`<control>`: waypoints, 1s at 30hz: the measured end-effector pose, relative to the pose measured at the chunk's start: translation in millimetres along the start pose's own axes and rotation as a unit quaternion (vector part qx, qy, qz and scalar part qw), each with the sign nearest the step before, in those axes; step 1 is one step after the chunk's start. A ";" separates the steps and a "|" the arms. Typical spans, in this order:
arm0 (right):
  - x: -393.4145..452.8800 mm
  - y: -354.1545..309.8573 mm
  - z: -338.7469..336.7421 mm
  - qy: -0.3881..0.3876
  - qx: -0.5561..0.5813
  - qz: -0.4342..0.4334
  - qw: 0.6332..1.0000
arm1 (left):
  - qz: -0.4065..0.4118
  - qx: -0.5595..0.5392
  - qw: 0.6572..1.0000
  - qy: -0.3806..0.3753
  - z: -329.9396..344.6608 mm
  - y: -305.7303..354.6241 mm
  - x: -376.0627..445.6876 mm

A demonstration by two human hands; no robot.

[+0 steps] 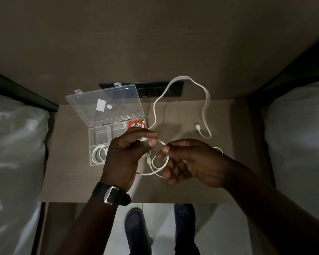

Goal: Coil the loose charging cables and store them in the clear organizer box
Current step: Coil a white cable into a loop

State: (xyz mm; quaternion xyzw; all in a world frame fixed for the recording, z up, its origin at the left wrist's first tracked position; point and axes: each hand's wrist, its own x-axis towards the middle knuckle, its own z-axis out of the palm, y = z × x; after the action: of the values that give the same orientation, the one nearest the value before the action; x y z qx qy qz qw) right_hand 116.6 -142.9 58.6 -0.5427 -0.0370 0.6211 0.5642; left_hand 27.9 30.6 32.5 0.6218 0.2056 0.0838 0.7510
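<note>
Dim room; tan wooden bench (201,184) between two white-sheeted beds (15,148). Open clear plastic organizer box (99,137), probably holding coils. Left hand (125,155), right hand (190,161) pinching white charging cable (160,100), partly looped.

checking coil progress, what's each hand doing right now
Left hand: closed, pinching the white charging cable near one end.
Right hand: closed, holding the cable's first loop.
</note>
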 end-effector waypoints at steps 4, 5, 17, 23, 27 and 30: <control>2.1 7.7 -5.7 0.079 -0.147 -0.092 0.982 | -0.003 0.071 0.997 -0.033 -8.9 -6.7 -8.1; 2.6 8.9 -9.9 0.111 -0.279 -0.145 0.943 | -0.045 0.056 0.996 -0.046 -11.1 -6.3 -9.2; 6.3 23.9 -9.9 0.139 -0.328 -0.289 0.888 | -0.338 -0.319 0.862 -0.202 29.8 19.8 -13.4; -14.4 57.5 -13.3 0.084 -0.486 -0.211 0.844 | -0.141 -0.347 0.927 0.001 19.6 13.2 10.9; -33.7 42.3 -13.0 0.078 -0.571 -0.251 0.778 | -0.118 0.099 0.985 -0.080 32.2 -4.7 3.2; -30.2 12.3 -36.0 0.218 -0.549 -0.297 0.750 | -0.242 0.058 0.954 -0.165 44.9 -8.8 -16.1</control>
State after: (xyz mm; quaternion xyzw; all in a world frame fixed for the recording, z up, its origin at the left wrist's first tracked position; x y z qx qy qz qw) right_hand 127.4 -190.1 54.9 -0.8411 -0.4070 0.1596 0.3184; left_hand 30.8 -17.8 33.7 0.6009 0.2277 -0.2166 0.7350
